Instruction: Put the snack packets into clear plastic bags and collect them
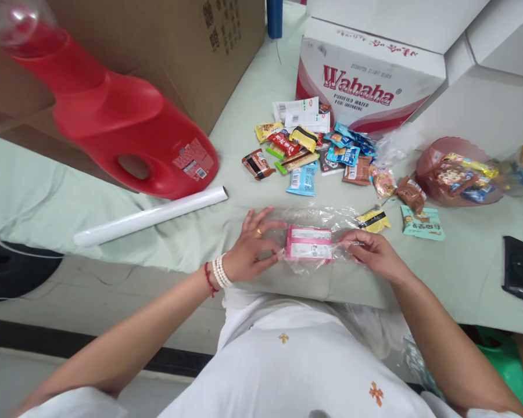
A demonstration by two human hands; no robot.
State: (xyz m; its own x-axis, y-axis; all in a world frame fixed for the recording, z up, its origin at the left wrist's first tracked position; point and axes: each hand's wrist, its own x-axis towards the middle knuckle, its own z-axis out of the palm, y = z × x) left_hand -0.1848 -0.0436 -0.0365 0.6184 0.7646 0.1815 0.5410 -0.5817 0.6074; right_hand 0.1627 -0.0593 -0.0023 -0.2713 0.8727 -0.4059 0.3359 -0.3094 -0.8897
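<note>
A pink packet with white labels [310, 234] lies on the cloth-covered table in front of me, inside or under clear plastic film [331, 216]. My left hand [257, 244] is at the film's left side, thumb and a finger pinched together on its edge, the upper fingers held out. On the right side, my right hand [372, 251] grips a gathered part of the same film between thumb and fingers. A yellow packet with a black band [373, 220] sits just beyond my right hand. Close by on the right is a mint-green snack packet [422, 223].
Several wrapped snacks [303, 179] are heaped before the Wahaha carton [370, 81]. A pink bowl [431, 174] holds more at the right, and a black phone-like object [518, 270] lies nearer. Leftward are a red detergent bottle [126, 128], a white roll [152, 217] and a brown carton [165, 52].
</note>
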